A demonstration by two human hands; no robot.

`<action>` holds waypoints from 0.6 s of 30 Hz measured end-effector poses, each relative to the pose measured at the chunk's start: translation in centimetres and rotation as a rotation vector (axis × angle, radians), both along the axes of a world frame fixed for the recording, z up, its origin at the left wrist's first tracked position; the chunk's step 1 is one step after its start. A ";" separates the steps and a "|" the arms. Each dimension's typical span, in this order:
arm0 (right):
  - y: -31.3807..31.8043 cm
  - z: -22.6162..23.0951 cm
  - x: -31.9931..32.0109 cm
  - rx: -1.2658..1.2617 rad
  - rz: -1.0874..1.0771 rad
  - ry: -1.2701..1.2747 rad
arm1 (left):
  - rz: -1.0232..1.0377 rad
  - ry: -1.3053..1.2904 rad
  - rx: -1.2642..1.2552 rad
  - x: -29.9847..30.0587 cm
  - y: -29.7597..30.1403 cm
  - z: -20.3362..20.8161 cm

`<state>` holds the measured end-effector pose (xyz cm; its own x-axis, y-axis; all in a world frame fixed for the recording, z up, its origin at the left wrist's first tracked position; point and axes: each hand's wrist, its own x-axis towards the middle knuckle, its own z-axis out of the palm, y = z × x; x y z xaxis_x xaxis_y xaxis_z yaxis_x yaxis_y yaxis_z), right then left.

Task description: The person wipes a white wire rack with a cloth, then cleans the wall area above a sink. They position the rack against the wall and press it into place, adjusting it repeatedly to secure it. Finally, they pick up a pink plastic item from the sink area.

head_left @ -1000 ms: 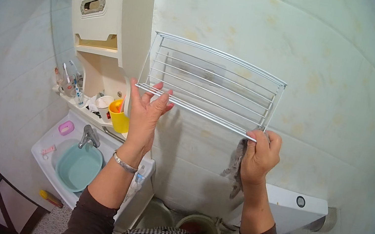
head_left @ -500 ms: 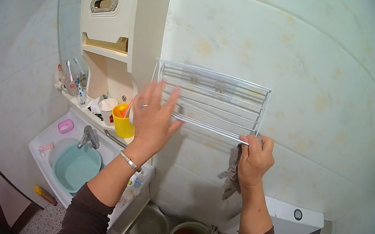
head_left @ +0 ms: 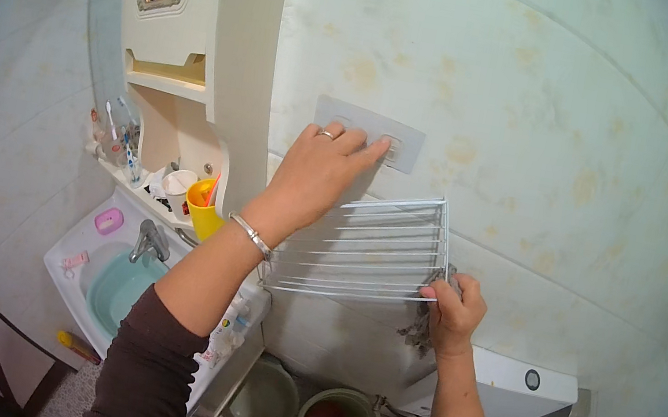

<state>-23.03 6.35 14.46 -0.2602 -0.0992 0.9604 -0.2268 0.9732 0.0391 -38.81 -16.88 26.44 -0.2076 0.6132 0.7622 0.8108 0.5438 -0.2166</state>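
My right hand (head_left: 454, 314) grips the front right corner of a white wire rack (head_left: 355, 293), with a crumpled grey cloth (head_left: 417, 332) bunched under the same fingers. The rack hangs tilted in front of the wall, off the pale hook plate (head_left: 411, 139) stuck there. Against that plate rest the fingertips of my left hand (head_left: 318, 174), fingers stretched out and holding nothing. A ring and a silver bangle (head_left: 251, 235) are on this hand and wrist. My left forearm and hand hide the rack's left part.
To the left, a white cabinet (head_left: 165, 27) stands above a washbasin (head_left: 70, 238) with a teal tub (head_left: 109, 294). A yellow cup (head_left: 205, 217) sits on its shelf. Below are buckets (head_left: 353, 404); a white toilet tank (head_left: 514, 379) is at the right.
The rack has come down and away from the wall plate, held by my right hand. My left hand has left the rack's side and moved up right onto the plate.
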 end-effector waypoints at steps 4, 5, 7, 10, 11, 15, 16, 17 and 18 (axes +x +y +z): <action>0.2 -0.4 0.5 -0.060 0.042 0.006 | 0.013 0.088 -0.029 -0.4 0.0 0.1; 0.2 -0.5 0.6 -0.070 0.051 0.004 | 0.008 0.107 -0.026 -0.7 0.0 -0.1; 0.3 -0.5 0.9 -0.082 0.066 -0.003 | -0.003 0.132 -0.011 -0.8 0.1 -0.3; 0.4 -0.4 1.1 -0.081 0.063 0.002 | -0.034 0.139 0.031 -0.8 0.3 -0.5; 0.4 -0.5 1.2 -0.085 0.057 0.001 | -0.054 0.129 0.053 -1.0 0.5 -0.6; 0.5 -0.7 1.4 -0.102 0.065 -0.004 | -0.152 0.045 0.147 -1.4 1.3 0.2; 0.4 -0.8 1.5 -0.106 0.074 -0.008 | -0.137 0.057 0.166 -1.7 1.6 0.4; 0.4 -0.8 1.6 -0.111 0.080 -0.011 | -0.123 0.068 0.185 -2.1 1.9 0.5; 0.4 -0.9 1.7 -0.119 0.082 -0.014 | -0.112 0.079 0.201 -2.3 2.3 0.7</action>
<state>-21.30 6.70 13.57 -0.2698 -0.0068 0.9629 -0.3054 0.9489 -0.0789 -41.13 -14.58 27.12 -0.0814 0.4630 0.8826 0.8534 0.4898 -0.1782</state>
